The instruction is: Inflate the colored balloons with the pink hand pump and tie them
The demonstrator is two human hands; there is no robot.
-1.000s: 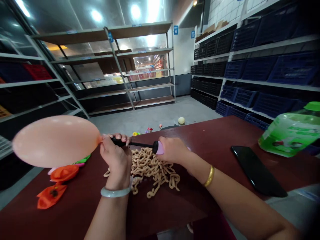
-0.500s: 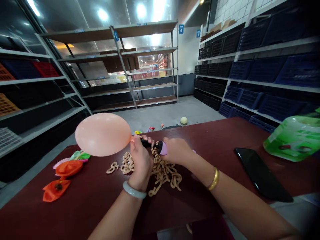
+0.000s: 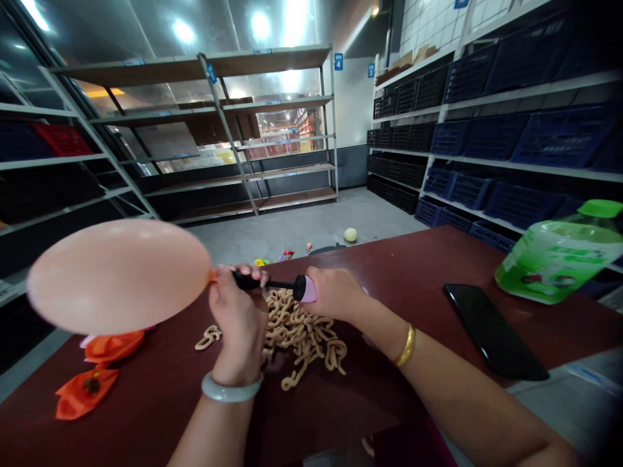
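A peach-coloured balloon [image 3: 121, 275], swollen to a long oval, sticks out leftward above the table. My left hand [image 3: 238, 311] is closed around its neck and the black end of a hand balloon pump [image 3: 247, 280]. A thin black rod shows between that end and the pump's lilac body. My right hand [image 3: 335, 295] is wrapped around the lilac body, hiding most of it. Below both hands lies a heap of tan, curled, cord-like pieces [image 3: 302, 337], with a small loop of them off to the left.
Orange flower-like pieces [image 3: 87, 392] lie at the left of the dark red table [image 3: 403, 272]. On the right are a black phone [image 3: 494, 331] and a green-capped bottle [image 3: 559, 259]. A pale round object [image 3: 350, 235] is on the floor beyond. Shelves with crates [image 3: 487, 136] stand around.
The balloon has grown and reaches farther left. My left hand has moved left from my right, and more of the pump's rod shows between them. The view has shifted slightly.
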